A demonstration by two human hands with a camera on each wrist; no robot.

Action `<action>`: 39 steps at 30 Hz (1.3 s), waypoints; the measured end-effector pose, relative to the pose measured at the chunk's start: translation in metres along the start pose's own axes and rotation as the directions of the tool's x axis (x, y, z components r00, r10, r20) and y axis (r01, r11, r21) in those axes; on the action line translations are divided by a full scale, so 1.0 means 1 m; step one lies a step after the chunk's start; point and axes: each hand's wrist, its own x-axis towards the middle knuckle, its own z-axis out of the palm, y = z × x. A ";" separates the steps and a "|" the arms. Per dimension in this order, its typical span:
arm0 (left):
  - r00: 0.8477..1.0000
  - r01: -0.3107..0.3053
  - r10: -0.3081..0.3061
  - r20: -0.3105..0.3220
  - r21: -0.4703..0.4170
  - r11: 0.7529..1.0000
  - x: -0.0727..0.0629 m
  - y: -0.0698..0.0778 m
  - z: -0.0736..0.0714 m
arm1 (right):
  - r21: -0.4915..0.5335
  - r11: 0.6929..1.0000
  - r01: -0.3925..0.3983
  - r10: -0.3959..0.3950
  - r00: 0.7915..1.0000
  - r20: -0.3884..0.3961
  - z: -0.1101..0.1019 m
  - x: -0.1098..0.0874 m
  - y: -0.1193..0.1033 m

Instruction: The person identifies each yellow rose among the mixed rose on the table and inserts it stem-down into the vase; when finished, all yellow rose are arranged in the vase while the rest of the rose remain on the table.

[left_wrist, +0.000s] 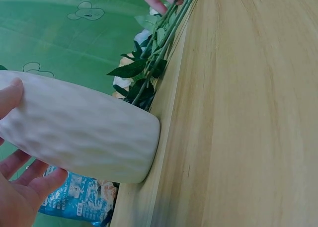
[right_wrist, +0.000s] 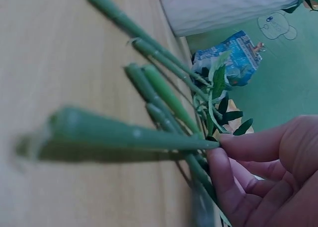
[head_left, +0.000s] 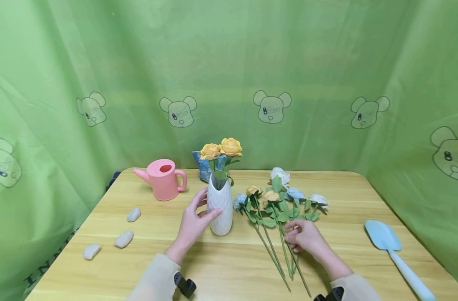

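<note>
A white textured vase [head_left: 222,213] stands upright on the table, with two yellow-orange artificial roses [head_left: 230,147] in its mouth. My left hand [head_left: 194,222] holds the vase from the left, its thumb [left_wrist: 10,97] on the near side. On the right lies a loose bunch of artificial flowers: blue [head_left: 294,193], white [head_left: 318,199] and yellowish [head_left: 271,196] blooms. Over their stems, my right hand [head_left: 307,239] pinches one green flower stem [right_wrist: 134,136] between thumb and index finger. Which bloom that stem carries cannot be told.
Behind the vase stands a blue printed bag [head_left: 203,167]. A pink watering can [head_left: 164,182] is at the back left, with three pale stones [head_left: 124,239] in front of it. A light-blue shovel [head_left: 384,236] lies at the right. Green curtains [head_left: 229,62] surround the table.
</note>
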 end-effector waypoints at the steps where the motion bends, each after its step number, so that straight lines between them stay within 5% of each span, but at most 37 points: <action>1: 1.000 0.002 -0.002 -0.001 0.001 1.000 0.000 0.000 0.000 | 0.010 1.000 0.000 0.000 1.000 0.000 -0.001 0.000 -0.001; 8: 1.000 0.007 -0.007 0.002 0.002 1.000 0.000 0.000 0.000 | 0.051 0.999 0.014 -0.013 1.000 -0.019 -0.008 -0.006 -0.012; 20: 1.000 0.012 -0.012 0.004 -0.002 1.000 0.000 0.000 0.000 | 0.100 0.981 0.167 -0.160 0.985 -0.069 -0.021 -0.008 -0.039; 39: 1.000 0.017 -0.017 0.017 -0.012 1.000 0.001 0.000 0.000 | 0.153 0.912 0.380 -0.348 0.916 -0.198 -0.012 -0.014 -0.100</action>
